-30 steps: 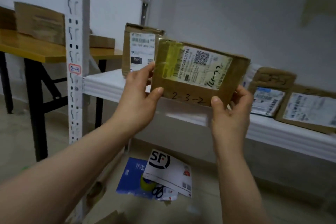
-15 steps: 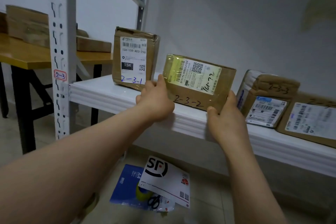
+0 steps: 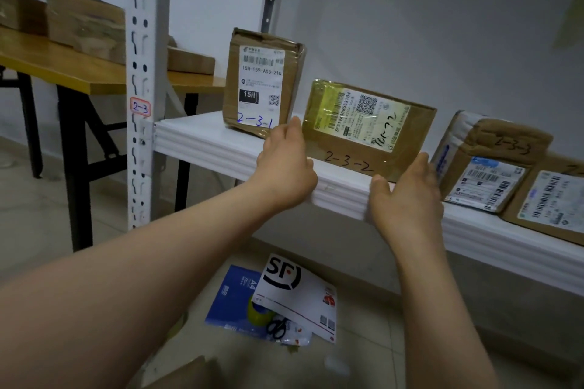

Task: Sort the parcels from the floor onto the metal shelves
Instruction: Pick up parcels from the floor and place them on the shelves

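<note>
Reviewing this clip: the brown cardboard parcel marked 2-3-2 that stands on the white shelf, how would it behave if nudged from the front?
The brown cardboard parcel marked 2-3-2 looks stiff: its edges stay straight. It stands on a long edge, so a nudge would probably tip it backward. Its glossy tape may feel slippery.

wall (image 3: 442,25): white | floor (image 3: 41,221): pale, possibly tiled | table (image 3: 94,79): wooden, left

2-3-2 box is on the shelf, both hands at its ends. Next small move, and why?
Probably let go with both hands and draw back. The 2-3-2 parcel looks to be resting on the white shelf, in the gap between the 2-3-1 parcel and the 2-3-3 parcel, matching the numbering. The left hand and right hand only steady its ends.
</note>
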The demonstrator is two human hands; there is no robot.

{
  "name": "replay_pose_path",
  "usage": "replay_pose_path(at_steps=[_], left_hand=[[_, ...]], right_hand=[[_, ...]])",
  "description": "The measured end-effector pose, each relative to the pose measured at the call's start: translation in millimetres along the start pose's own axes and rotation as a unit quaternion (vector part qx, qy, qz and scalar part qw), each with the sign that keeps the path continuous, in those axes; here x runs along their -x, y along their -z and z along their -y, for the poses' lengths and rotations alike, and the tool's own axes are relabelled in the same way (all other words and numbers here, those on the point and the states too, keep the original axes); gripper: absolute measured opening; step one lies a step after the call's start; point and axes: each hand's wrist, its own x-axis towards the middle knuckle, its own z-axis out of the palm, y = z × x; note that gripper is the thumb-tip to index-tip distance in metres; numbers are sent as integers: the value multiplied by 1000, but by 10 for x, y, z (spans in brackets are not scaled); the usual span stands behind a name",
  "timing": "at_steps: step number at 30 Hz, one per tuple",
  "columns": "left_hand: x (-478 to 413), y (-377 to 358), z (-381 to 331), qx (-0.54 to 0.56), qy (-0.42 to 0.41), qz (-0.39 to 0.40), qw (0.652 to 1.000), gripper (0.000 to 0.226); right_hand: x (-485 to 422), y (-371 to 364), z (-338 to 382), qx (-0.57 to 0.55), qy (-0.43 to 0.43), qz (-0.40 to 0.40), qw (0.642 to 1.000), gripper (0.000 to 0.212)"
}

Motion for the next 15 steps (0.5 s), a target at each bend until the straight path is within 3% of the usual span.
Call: replay_pose_path(at_steps=[4,6,10,13,15], left_hand=[[326,124,235,76,-41,-114,990,50],[586,140,486,102,-52,-167,979,32],[1174,-7,1225,163,63,-166,971,23],[1635,-206,1903,187,206,-104,955,19],[1965,-347,2325,221,311,-68,922,17]], right_hand=[[424,-166,165,-215,76,-97,969,36],[719,-367,299,-306,108,-73,943,12],[1250,-1080,327,-369,85,117,918,13],[1658,-1806,125,-321,-10,300,898,18],[1936,-2236,-114,-245,-76,409,876,23]])
